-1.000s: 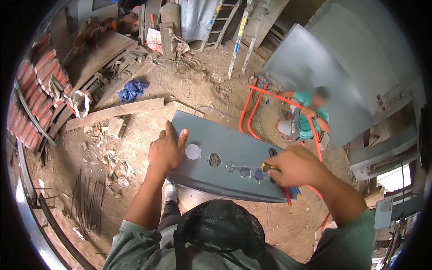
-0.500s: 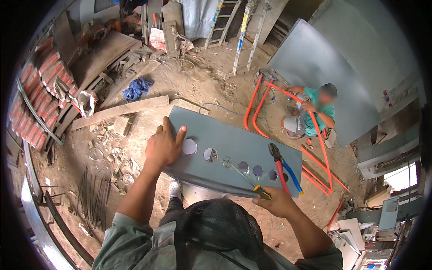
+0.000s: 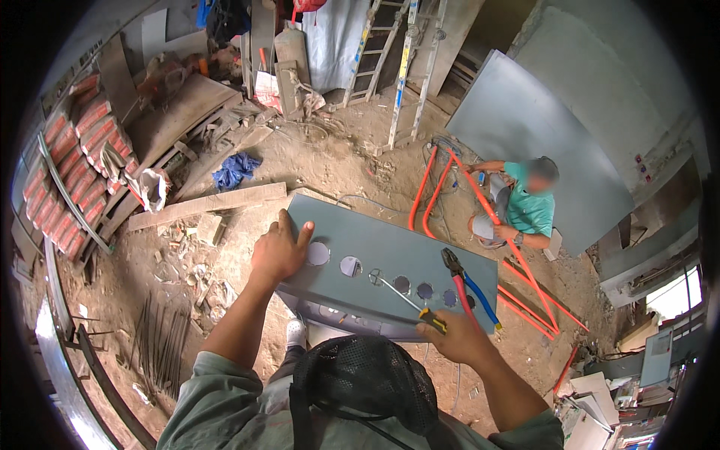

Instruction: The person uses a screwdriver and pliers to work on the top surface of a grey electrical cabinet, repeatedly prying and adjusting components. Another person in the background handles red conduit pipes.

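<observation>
A long grey metal box [image 3: 341,229] lies in front of me, a row of round holes along its upper face. My left hand [image 3: 277,255] grips its left end, thumb on top and the other fingers toward the edge. In my right hand [image 3: 456,337] is a screwdriver [image 3: 433,321] with a yellow and black handle. Its shaft slants up to the left, and the tip sits at a ragged, partly opened round spot [image 3: 375,277] in the row. Pliers [image 3: 455,264] with one red and one blue handle lie on the box's right part, close to my right hand.
A co-worker in a green shirt [image 3: 529,206] crouches at right, holding an orange tube [image 3: 484,201]. Ladders [image 3: 405,71] stand at the back. A plank [image 3: 210,205], blue cloth [image 3: 235,170], stacked red-and-white bags [image 3: 71,180] and rods [image 3: 161,341] lie to the left.
The box has tilted, so more of its near side shows. My right hand and the screwdriver have shifted slightly, the tip staying at the same spot. The co-worker's arms have moved along the orange tube.
</observation>
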{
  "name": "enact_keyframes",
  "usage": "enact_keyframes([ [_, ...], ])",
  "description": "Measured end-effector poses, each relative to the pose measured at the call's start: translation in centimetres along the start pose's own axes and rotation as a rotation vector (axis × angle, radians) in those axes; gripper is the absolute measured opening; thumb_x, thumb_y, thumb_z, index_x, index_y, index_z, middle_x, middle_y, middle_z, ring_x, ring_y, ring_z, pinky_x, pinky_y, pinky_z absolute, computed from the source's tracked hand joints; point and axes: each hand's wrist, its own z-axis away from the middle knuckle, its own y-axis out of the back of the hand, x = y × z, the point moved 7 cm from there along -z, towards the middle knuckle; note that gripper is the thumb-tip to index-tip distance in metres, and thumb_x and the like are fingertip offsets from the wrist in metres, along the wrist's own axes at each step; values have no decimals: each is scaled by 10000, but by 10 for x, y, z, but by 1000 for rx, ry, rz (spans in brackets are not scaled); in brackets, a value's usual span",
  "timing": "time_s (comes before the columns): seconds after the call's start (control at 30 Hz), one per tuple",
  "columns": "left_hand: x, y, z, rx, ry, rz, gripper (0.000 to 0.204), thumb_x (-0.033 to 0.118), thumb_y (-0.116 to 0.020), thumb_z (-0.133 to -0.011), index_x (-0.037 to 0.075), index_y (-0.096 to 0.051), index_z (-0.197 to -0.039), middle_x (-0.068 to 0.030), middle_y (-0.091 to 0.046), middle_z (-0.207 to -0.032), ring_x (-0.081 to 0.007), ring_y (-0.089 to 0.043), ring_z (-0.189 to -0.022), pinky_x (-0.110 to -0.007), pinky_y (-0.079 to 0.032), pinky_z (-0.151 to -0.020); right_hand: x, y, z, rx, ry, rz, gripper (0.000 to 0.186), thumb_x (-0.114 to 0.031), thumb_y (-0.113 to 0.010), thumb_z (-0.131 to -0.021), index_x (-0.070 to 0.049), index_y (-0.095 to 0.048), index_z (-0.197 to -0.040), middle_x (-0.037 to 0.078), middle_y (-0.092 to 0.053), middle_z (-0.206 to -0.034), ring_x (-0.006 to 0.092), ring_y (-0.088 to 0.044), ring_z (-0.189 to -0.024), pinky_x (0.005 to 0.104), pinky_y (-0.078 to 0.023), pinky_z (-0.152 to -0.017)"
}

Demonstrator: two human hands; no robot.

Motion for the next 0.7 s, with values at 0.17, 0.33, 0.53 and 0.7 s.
enact_keyframes([
  [0.17,-3,-1,0,14,-5,-3,943,704,-357,-1058,-61,-321,-1608,-345,-629,-1364,-492,-671,-1198,-533,-531,-1028,-31,22,-9,-120,-13,271,455,-410,-768,-939,-42,-707,-1200,235,-741,-1006,426,-716,-971,488,-554,-819],
  [0.33,-4,-4,-1,48,-22,35,914,703,-379,-1052,-47,-359,-1574,-374,-657,-1288,-521,-677,-1156,-553,-537,-996,-8,-24,4,-110,13,-74,464,-415,-850,-894,-23,-685,-1080,130,-710,-897,297,-697,-828,439,-537,-751],
  [0.53,1,0,2,-1,-10,18,920,689,-402,-1050,-71,-354,-1567,-367,-638,-1324,-513,-677,-1172,-549,-539,-1012,27,-58,0,-173,-68,-472,313,-236,-868,-903,-54,-650,-1036,9,-601,-785,83,-551,-636,286,-454,-560],
  [0.7,-1,-2,2,25,-13,18,890,694,-411,-1046,-52,-386,-1532,-365,-652,-1297,-528,-681,-1151,-570,-540,-998,41,-76,4,-293,-220,-837,257,-159,-837,-931,-63,-624,-1039,-13,-556,-748,56,-465,-533,247,-352,-471],
])
